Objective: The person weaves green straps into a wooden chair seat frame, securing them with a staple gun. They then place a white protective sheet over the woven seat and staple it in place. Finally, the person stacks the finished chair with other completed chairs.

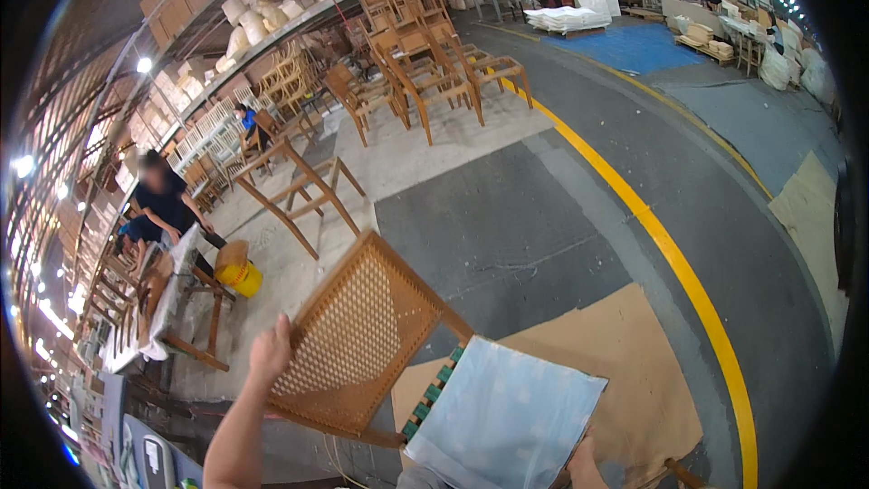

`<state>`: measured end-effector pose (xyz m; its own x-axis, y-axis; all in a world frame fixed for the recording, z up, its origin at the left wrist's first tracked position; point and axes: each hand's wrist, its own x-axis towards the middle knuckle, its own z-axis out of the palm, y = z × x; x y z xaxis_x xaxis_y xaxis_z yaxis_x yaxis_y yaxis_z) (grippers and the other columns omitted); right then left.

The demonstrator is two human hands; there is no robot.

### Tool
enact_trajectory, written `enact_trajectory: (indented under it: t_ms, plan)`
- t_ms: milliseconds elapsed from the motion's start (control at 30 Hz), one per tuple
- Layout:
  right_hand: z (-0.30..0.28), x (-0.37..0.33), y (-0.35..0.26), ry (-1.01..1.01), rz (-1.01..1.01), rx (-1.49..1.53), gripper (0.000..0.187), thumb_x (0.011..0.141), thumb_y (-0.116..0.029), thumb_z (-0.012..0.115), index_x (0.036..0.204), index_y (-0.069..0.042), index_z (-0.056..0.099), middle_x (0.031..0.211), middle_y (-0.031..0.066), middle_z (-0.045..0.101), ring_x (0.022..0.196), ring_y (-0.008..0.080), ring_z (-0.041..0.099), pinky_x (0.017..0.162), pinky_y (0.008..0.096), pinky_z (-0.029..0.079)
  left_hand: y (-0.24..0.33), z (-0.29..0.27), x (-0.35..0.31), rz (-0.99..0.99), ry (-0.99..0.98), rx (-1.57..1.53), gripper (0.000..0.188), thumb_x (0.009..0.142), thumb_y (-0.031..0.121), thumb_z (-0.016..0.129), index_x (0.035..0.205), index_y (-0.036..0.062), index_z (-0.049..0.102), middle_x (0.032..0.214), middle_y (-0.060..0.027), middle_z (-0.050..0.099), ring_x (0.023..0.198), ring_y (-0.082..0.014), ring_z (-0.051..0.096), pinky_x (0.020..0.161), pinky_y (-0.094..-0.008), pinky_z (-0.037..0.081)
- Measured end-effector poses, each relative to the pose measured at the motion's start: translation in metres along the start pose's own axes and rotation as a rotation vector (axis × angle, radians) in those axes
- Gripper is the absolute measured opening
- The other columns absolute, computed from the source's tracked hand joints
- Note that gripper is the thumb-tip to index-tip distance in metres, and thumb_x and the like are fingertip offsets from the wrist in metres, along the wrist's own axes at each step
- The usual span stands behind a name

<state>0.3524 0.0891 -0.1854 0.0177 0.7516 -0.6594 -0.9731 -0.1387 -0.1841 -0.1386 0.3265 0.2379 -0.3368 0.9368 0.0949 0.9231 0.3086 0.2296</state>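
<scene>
A wooden chair leans in front of me, its woven cane backrest point(348, 330) to the left and its seat point(502, 407) to the right. The seat is wrapped in a pale bluish plastic sheet. Green webbing straps point(433, 394) show in the gap between seat and back. My left hand point(270, 353) is closed round the outer left edge of the backrest frame. At the seat's lower right edge is my right hand point(584, 464), gripping the chair from the side; its fingers are mostly hidden by the seat.
Brown cardboard point(634, 353) lies on the floor beneath the chair. Ahead stand a bare chair frame point(303, 186) and several stacked chairs point(425, 72). At left, a person point(167, 204) works at a covered table near a yellow bucket point(240, 278). A yellow floor line point(670, 240) curves along the right.
</scene>
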Motion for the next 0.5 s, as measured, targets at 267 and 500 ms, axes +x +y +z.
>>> enact_trajectory:
  t_ms: [267, 500]
  plan:
    - [0.157, -0.078, -0.121, 0.073, -0.127, -0.473, 0.087, 0.108, -0.072, 0.024, 0.155, -0.003, 0.049, 0.153, 0.0144, 0.058, 0.137, 0.0353, 0.056, 0.117, 0.0511, 0.045, -0.043, -0.119, -0.12, -0.421, 0.251, -0.655, 0.063, 0.112, 0.052, 0.045, 0.089, -0.0036, 0.064, 0.078, -0.0109, 0.065, 0.073, -0.0215, 0.063, 0.069, -0.0381, 0.049]
    - [0.365, -0.204, -0.33, -0.293, -0.187, -0.654, 0.103, 0.099, -0.087, 0.024, 0.147, -0.002, 0.058, 0.139, 0.0123, 0.069, 0.125, 0.0277, 0.065, 0.11, 0.0444, 0.049, -0.028, -0.187, -0.186, -0.687, 0.37, -1.154, 0.073, 0.112, 0.059, 0.04, 0.122, -0.0052, 0.073, 0.099, -0.0154, 0.074, 0.089, -0.0195, 0.068, 0.082, -0.0353, 0.054]
